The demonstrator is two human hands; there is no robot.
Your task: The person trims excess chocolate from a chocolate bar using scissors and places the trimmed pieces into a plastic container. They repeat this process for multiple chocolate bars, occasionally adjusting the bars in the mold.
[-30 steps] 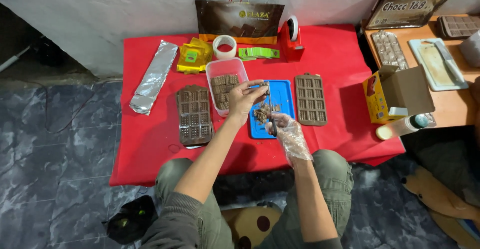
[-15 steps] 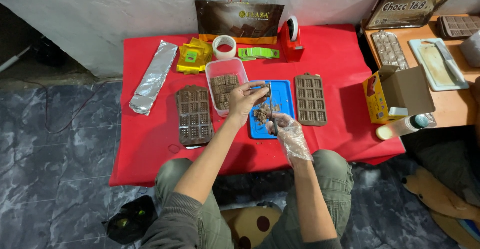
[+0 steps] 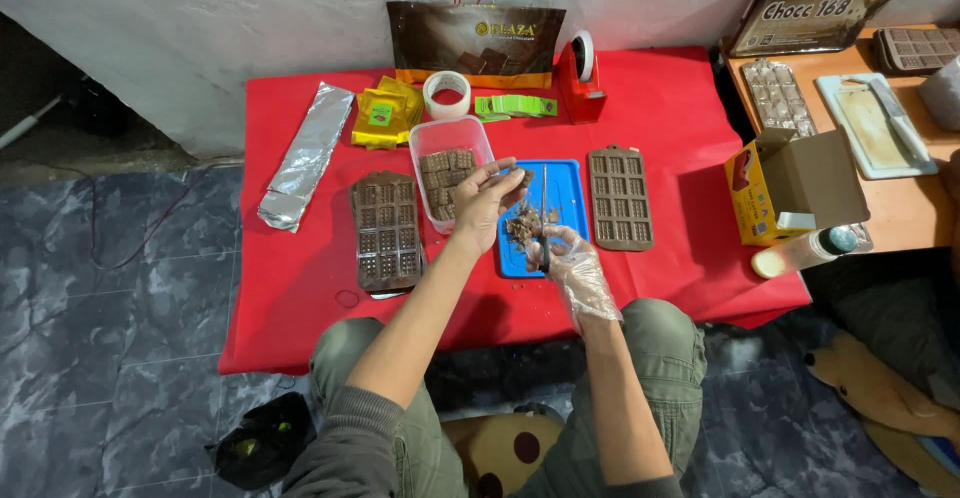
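A: What's nearest the camera?

B: The person's knees in olive trousers, and between them a tan cushion with dark spots (image 3: 500, 453). A black bag (image 3: 262, 448) lies on the marble-pattern floor to the left, a brown soft toy (image 3: 880, 393) to the right

A: And the hands?

B: The right hand (image 3: 572, 263), in a clear plastic glove, is closed round the handle of a knife (image 3: 545, 220); the blade runs away from the person over the blue cutting board (image 3: 570, 193). The left hand (image 3: 485, 203) is bare, its fingers curled, thumb and fingertips pinching a small chocolate piece (image 3: 522, 175) above the board's near-left part

A: Where's the chopped chocolate?

B: A crumbly pile of chocolate bits (image 3: 522, 226) sits on the board, just beside the gloved hand

A: Around the board?

B: On the red cloth (image 3: 300, 298), a brown mould (image 3: 386, 230) lies left, another brown mould (image 3: 619, 198) right. A clear plastic tub (image 3: 440, 138) holding chocolate blocks stands between the left mould and the board. A yellow carton (image 3: 775, 193), flap open, and a bottle lying on its side (image 3: 805, 251) are at the right edge

A: Further back?

B: A foil-wrapped bar (image 3: 305, 155), yellow packets (image 3: 385, 113), a roll of tape (image 3: 447, 93), green labels (image 3: 515, 106), a red tape dispenser (image 3: 580, 83), and a dark brown pouch (image 3: 475, 46) leaning on the wall
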